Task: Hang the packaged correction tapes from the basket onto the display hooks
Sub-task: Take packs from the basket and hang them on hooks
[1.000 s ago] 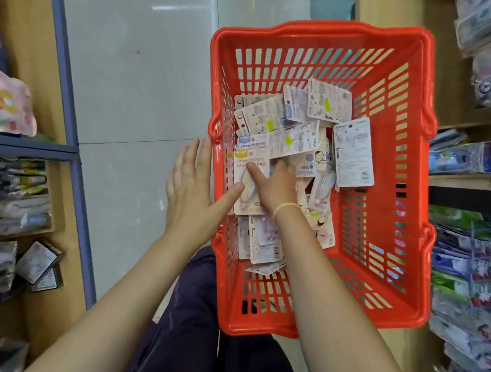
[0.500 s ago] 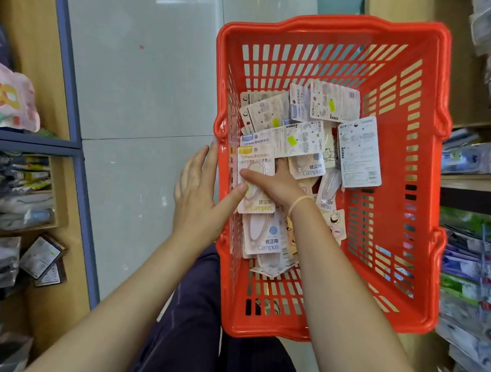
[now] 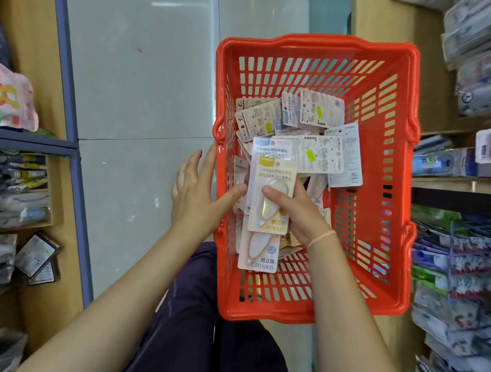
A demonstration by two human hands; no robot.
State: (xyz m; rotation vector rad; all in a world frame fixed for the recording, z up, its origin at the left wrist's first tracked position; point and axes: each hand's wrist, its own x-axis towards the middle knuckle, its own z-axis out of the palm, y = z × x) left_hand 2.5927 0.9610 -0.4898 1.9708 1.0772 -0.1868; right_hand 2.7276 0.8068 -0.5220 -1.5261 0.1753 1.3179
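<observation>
Right hand (image 3: 299,213) grips yellow correction tape pack (image 3: 272,195) | left hand (image 3: 198,189) flat on basket (image 3: 395,203) rim

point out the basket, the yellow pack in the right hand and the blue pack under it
basket (image 3: 321,46): head view, far rim
yellow pack (image 3: 274,174): head view, printed card above the thumb
blue pack (image 3: 261,253): head view, lower card, below the yellow one
right hand (image 3: 299,213): head view, back of hand

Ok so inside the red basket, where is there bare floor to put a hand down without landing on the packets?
Bare slatted floor shows along the basket's right wall, right of the right hand, and along the near wall below the Campus packet. The left half and middle are crowded with overlapping correction tape packets, where the left hand rests at the rim.
</observation>
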